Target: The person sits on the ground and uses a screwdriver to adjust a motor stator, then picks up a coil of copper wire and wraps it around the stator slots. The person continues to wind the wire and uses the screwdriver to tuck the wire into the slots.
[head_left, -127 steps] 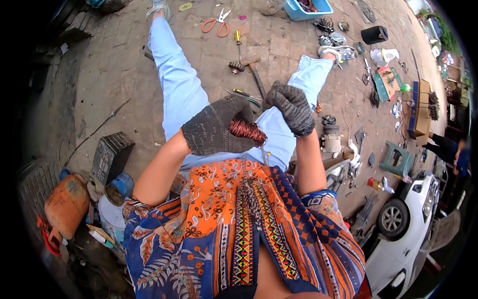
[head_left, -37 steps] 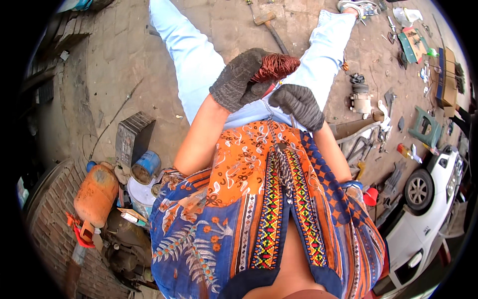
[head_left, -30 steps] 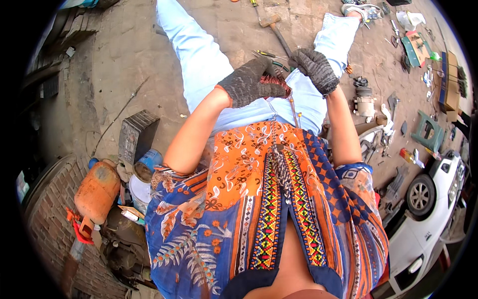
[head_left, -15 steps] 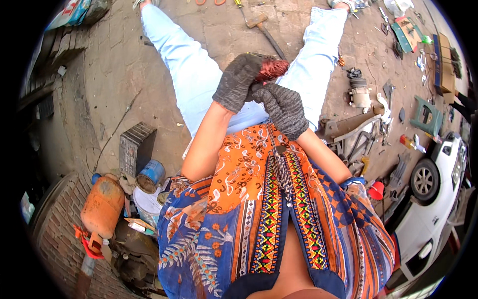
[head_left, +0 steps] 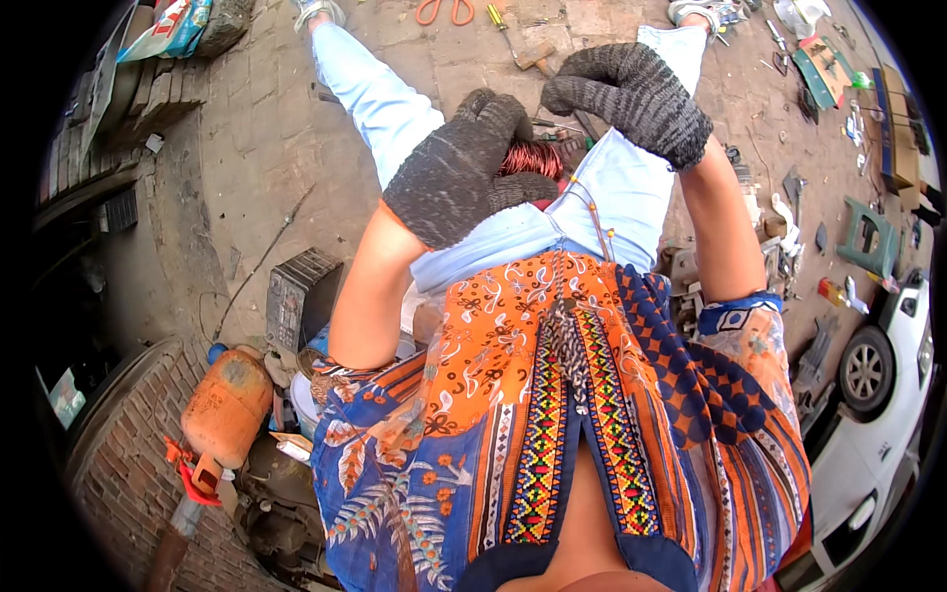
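Lifted away, right hand (head_left: 631, 94) curls empty; left hand (head_left: 464, 168) seemingly clamps copper coil (head_left: 533, 158) (gloved).

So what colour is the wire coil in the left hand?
Coppery red wire coil, held by the gloved left hand; head view.

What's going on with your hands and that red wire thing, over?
Left hand gloved, shut on copper wire coil. Right hand gloved, raised, off the coil, fingers curled, grip unclear. Nothing between the hands.

Knit cloth gloves, rough, matt, on left hand (head_left: 464, 163) & right hand (head_left: 631, 94); copper wire coil (head_left: 533, 158) glossy metal.
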Motion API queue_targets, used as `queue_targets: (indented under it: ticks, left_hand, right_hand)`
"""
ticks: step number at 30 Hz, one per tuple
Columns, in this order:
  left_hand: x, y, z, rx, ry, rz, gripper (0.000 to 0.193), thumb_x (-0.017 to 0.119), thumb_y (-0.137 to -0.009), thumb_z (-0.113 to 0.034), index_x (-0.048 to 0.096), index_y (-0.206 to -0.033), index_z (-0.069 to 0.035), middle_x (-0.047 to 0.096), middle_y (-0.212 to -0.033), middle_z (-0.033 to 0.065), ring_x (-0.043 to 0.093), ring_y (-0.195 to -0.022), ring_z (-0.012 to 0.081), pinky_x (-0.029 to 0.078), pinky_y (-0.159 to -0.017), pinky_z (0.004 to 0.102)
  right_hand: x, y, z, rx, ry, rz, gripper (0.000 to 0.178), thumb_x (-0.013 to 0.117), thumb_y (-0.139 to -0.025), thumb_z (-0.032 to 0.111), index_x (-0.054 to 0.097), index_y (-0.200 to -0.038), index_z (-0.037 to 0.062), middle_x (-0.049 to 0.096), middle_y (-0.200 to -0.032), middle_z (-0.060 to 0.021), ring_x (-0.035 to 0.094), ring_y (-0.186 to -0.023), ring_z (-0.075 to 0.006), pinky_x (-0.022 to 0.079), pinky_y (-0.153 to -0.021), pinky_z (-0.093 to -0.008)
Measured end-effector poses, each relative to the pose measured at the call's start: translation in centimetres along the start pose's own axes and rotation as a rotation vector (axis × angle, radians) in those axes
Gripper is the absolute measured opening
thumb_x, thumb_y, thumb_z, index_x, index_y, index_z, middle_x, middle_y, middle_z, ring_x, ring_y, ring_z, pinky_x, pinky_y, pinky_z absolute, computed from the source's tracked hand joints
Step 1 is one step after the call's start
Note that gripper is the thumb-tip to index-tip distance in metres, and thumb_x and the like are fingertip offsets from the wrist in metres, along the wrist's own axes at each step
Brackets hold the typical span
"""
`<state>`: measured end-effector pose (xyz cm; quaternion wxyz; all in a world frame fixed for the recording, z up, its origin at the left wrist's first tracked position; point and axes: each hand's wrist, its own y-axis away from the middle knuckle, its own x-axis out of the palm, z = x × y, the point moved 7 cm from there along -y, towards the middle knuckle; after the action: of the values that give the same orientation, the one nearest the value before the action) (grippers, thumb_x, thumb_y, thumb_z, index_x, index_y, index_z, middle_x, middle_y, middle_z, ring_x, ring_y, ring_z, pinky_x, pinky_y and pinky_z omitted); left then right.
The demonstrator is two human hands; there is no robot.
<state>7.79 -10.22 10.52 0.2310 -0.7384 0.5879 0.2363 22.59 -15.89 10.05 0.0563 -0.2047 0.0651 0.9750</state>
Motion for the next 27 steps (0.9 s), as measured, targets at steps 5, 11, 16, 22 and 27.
queue_targets:
  ticks: [5,11,16,22,27]
  left_hand:
    - [-3.0,-0.1,-1.2,-0.069,-0.002,-0.231,0.045,0.079,-0.070,-0.015,0.050,-0.102,0.000,0.053,-0.089,0.0105,0.055,-0.080,0.0216,0.047,-0.071,0.0324]
    - [-0.3,0.4,2.1,-0.109,0.275,-0.439,0.038,0.073,-0.078,-0.016,0.049,-0.103,-0.001,0.055,-0.086,0.0057,0.053,-0.071,0.0102,0.045,-0.060,0.0241]
    - [2.8,1.2,4.8,-0.372,0.848,-0.284,0.032,0.058,-0.090,-0.027,0.051,-0.109,-0.002,0.058,-0.084,0.0050,0.049,-0.056,0.0067,0.037,-0.044,0.0190]
    - [2.2,0.7,1.1,0.455,0.009,-0.208,0.037,0.063,-0.085,-0.030,0.055,-0.103,0.002,0.059,-0.094,0.0158,0.058,-0.084,0.0259,0.048,-0.075,0.0371]
    - [5.0,2.5,6.6,-0.432,-0.100,0.010,0.045,0.070,-0.078,-0.035,0.054,-0.098,0.003,0.056,-0.088,0.0205,0.057,-0.079,0.0319,0.046,-0.073,0.0365]
  right_hand:
    - [0.2,3.4,4.2,0.017,-0.220,-0.209,0.019,0.059,-0.088,0.014,0.067,-0.095,-0.0027,0.069,-0.088,-0.0103,0.065,-0.080,-0.0142,0.051,-0.075,-0.0278]
    - [6.1,7.0,3.0,-0.087,0.004,-0.259,0.018,0.060,-0.088,0.015,0.067,-0.100,0.0036,0.067,-0.092,-0.0092,0.064,-0.083,-0.0198,0.049,-0.075,-0.0326]
    - [10.7,6.7,-4.4,0.245,-0.719,0.050,0.027,0.056,-0.092,0.019,0.062,-0.112,0.0036,0.066,-0.105,-0.0081,0.062,-0.096,-0.0198,0.047,-0.086,-0.0315]
    - [10.3,4.3,-15.8,0.093,-0.398,-0.088,0.026,0.055,-0.092,0.016,0.061,-0.113,0.0019,0.065,-0.106,-0.0073,0.061,-0.098,-0.0166,0.048,-0.088,-0.0289]
    - [7.4,0.5,-12.7,0.229,-0.230,-0.040,0.024,0.058,-0.088,0.019,0.067,-0.103,0.0034,0.068,-0.099,-0.0091,0.063,-0.092,-0.0174,0.049,-0.083,-0.0284]
